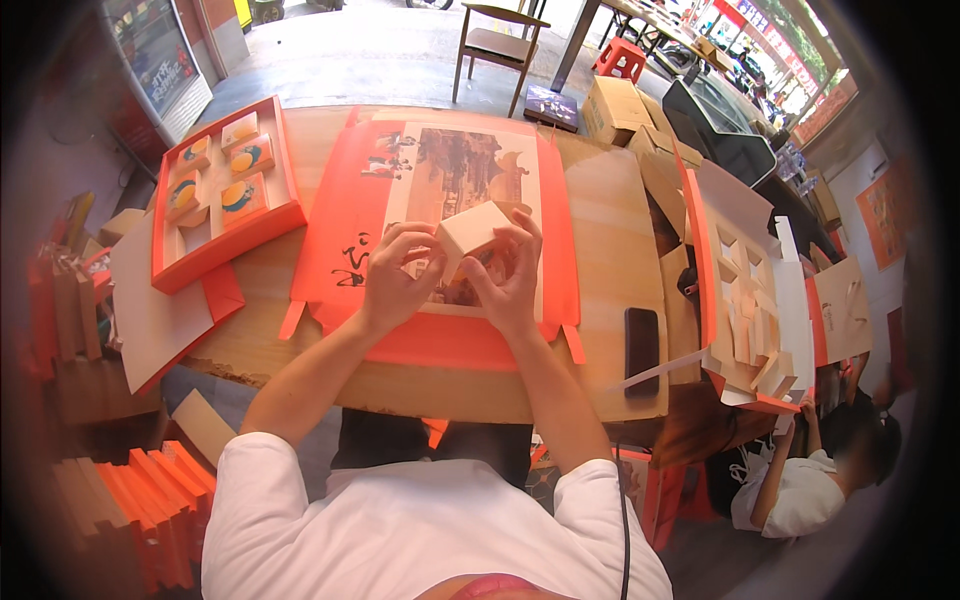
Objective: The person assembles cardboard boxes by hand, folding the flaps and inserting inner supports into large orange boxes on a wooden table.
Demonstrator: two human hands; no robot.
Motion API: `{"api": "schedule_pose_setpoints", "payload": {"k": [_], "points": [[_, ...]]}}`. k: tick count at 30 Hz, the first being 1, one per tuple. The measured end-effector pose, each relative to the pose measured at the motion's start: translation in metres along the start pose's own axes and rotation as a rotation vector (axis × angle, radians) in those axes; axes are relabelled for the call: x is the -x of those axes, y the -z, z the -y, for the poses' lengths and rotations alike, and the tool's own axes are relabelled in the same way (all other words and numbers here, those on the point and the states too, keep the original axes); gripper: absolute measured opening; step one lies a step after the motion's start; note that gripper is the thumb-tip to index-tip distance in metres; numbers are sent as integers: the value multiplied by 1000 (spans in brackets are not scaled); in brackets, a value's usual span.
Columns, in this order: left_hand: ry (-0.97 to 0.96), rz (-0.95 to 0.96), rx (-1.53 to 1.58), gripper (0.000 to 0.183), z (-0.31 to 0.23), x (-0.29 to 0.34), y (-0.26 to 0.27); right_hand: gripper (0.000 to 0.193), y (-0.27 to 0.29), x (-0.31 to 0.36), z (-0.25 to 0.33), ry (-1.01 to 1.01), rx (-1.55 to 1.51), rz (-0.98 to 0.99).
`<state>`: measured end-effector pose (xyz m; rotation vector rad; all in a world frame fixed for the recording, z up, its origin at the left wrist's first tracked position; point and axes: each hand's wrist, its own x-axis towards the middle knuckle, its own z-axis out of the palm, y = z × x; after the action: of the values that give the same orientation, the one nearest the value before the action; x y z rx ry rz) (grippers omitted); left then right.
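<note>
Above the middle of the table, a small cream cardboard box is held between my two hands, its plain face turned up. The fingers of my left hand grip its left side; my right hand grips its right side. Under them lies a flat red-orange carton sheet printed with a building scene and dark brush strokes. Up and to the left stands a red tray box with several small printed boxes in its compartments.
A black phone lies at the wooden table's right edge. An open carton with cream inserts stands farther right, where a person in white works. Folded orange cartons stack at lower left. A chair stands beyond the table.
</note>
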<state>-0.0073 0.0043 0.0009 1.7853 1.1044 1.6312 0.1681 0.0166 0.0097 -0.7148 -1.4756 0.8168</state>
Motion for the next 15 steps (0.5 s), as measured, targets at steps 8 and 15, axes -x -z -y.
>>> {"api": "schedule_pose_setpoints", "payload": {"k": [8,15], "points": [[25,44,-141,49,-11,-2,-2,46,5,-1,-23,-186,-46,-192],[-53,67,-241,58,-11,0,-2,48,7,-4,-3,-330,-100,-141]]}}
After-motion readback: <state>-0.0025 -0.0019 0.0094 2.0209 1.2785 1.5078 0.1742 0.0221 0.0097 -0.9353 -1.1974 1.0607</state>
